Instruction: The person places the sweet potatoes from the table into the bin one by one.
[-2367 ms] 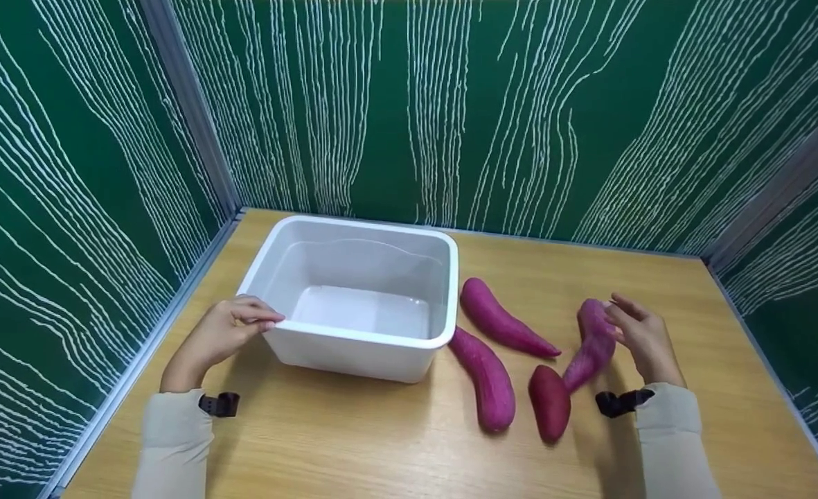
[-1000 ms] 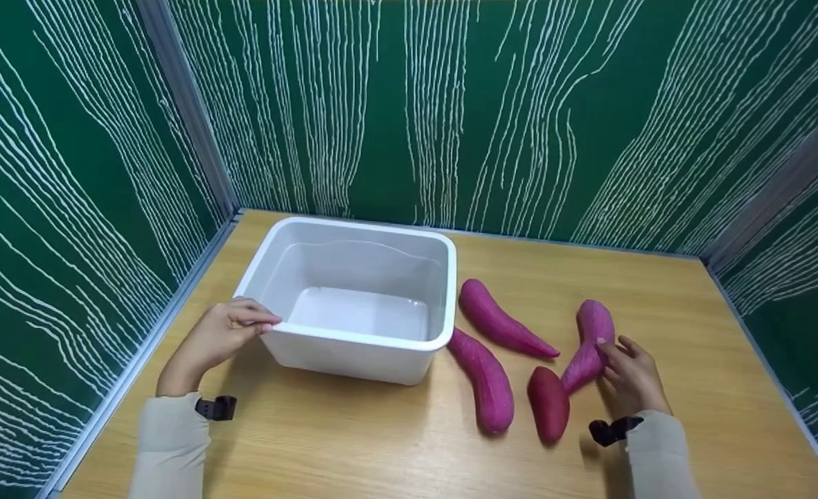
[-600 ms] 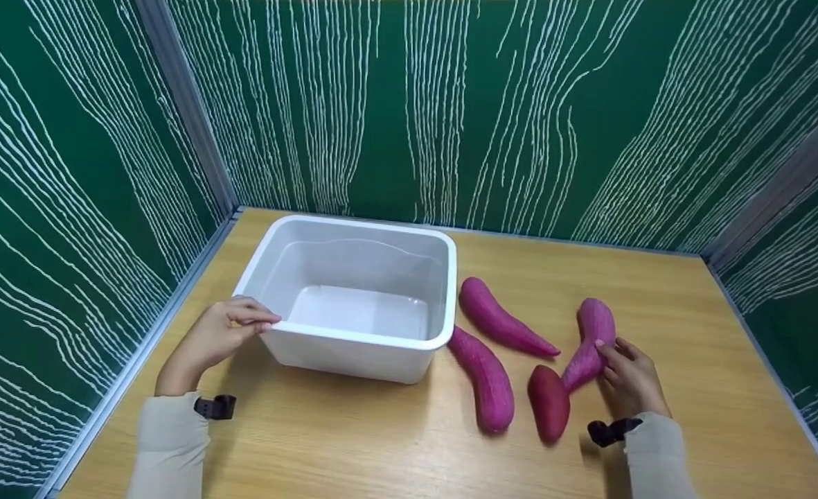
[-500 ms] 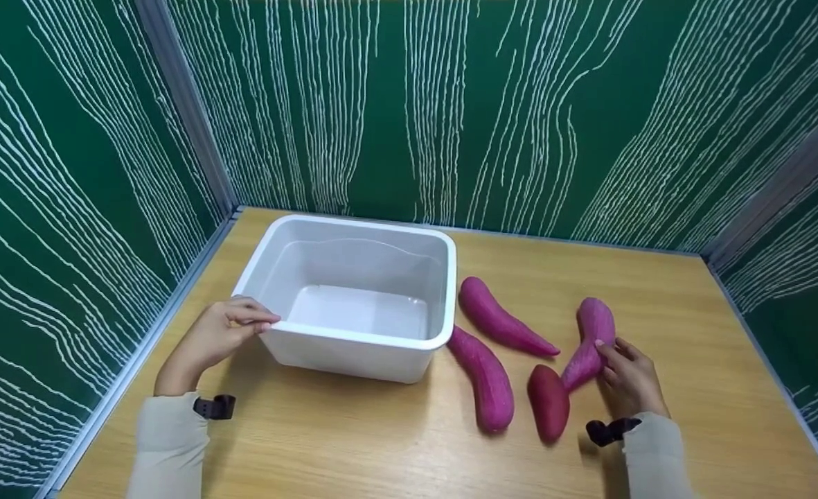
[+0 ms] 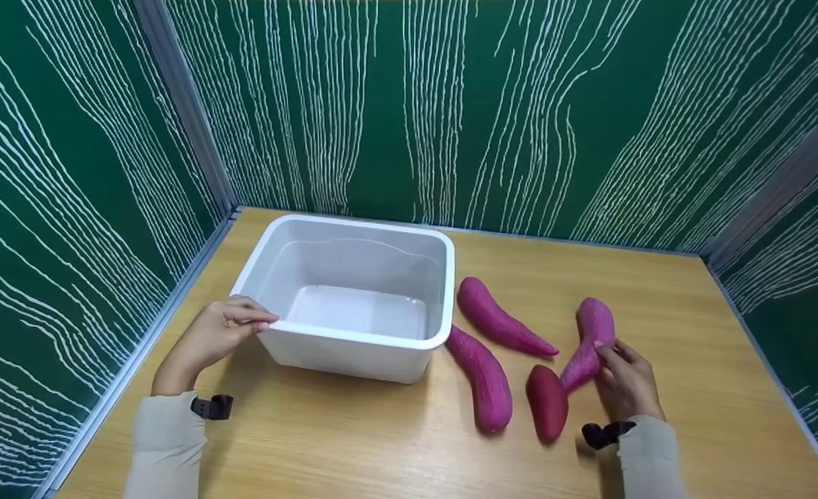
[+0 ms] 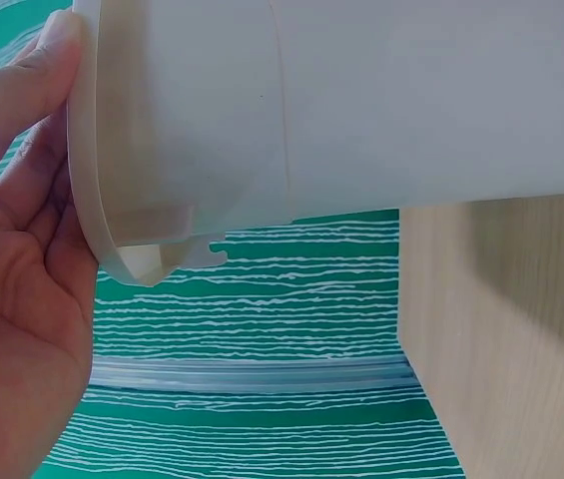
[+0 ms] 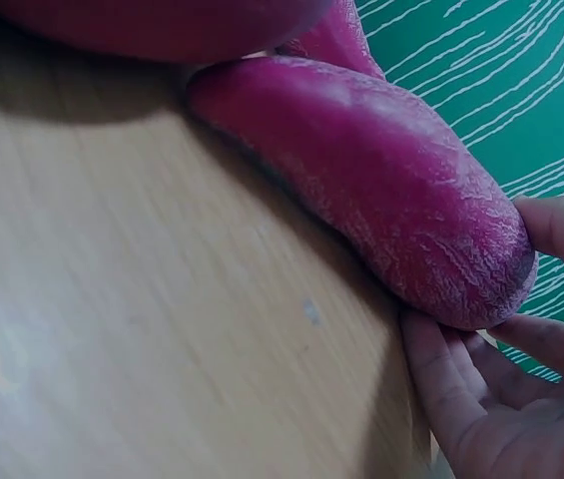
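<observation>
At the near left corner of a white plastic bin [image 5: 353,335], my left hand [image 5: 215,338] pinches the rim between thumb and fingers. The bin's interior holds nothing. My right hand [image 5: 630,378] grips a bent purple sweet potato [image 5: 596,322] around its middle. In the right wrist view, thumb and fingers lie on opposite sides of the sweet potato [image 7: 381,180], which lies on the tabletop. Its near tip meets a shorter, dark red sweet potato [image 5: 548,405]. Two more purple sweet potatoes lie between these and the bin, one nearer me [image 5: 486,388] and one farther back [image 5: 502,322].
All of this is on a light wooden table [image 5: 325,436]. Green panels with wavy white lines [image 5: 436,118] stand at the back and both sides, joined by metal posts [image 5: 187,104]. Each wrist wears a black strap camera.
The right hand has come down toward me along the bent sweet potato, from its far end to its middle, and closed on it there. The left hand stays at the bin's rim.
</observation>
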Action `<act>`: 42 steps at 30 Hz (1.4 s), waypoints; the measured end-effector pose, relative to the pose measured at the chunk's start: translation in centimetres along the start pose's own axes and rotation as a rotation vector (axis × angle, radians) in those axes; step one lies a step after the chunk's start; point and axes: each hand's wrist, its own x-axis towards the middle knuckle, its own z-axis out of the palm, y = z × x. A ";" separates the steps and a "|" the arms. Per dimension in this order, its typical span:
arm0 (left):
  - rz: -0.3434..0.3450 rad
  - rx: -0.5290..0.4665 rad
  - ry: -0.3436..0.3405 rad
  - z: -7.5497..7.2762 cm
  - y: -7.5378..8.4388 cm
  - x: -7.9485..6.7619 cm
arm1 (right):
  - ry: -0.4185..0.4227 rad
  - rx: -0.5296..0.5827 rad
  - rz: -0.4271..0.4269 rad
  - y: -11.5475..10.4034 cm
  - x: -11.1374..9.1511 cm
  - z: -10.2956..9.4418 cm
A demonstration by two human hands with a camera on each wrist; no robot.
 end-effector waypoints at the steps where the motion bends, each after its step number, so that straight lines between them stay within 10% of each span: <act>1: -0.007 -0.003 -0.003 0.0 0.0 0.0 | 0.005 -0.004 0.005 0.0 0.1 0.0; 42: -0.005 -0.016 -0.013 0.0 0.1 0.1 | 0.050 0.078 0.015 -0.1 -0.2 0.4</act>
